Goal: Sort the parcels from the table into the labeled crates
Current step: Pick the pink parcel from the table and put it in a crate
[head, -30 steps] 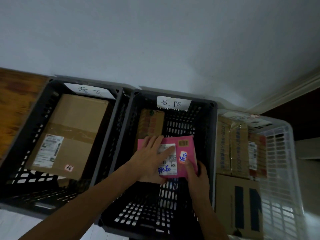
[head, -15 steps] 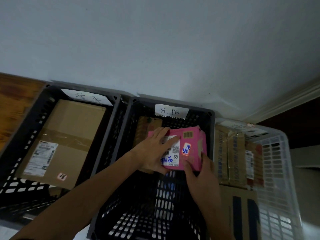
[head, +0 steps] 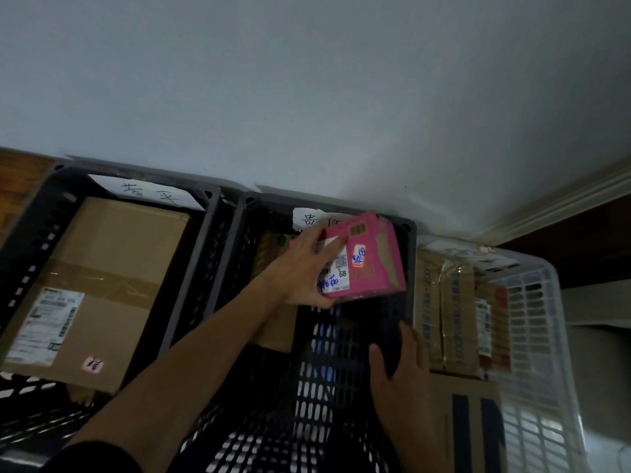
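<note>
Step in hand: placing pink parcel (head: pixel 367 259) in middle crate (head: pixel 408 230). Left hand (head: pixel 300 274) gripped parcel, fingers over label face, thumb beneath; parcel tilted against far wall. Right hand (head: pixel 401 373) lay flat on crate's right wall, fingers straight. Next, probably: lower parcel, release.

You face a plain pale wall (head: pixel 307 80), matte, bluish-grey in dim, even light, filling the upper half of the view. At your right a white moulded trim (head: pixel 560 203) runs diagonally, with dark brown wood (head: pixel 580 244) beneath it. At far left you see a strip of brown wooden surface (head: pixel 17 186).
</note>
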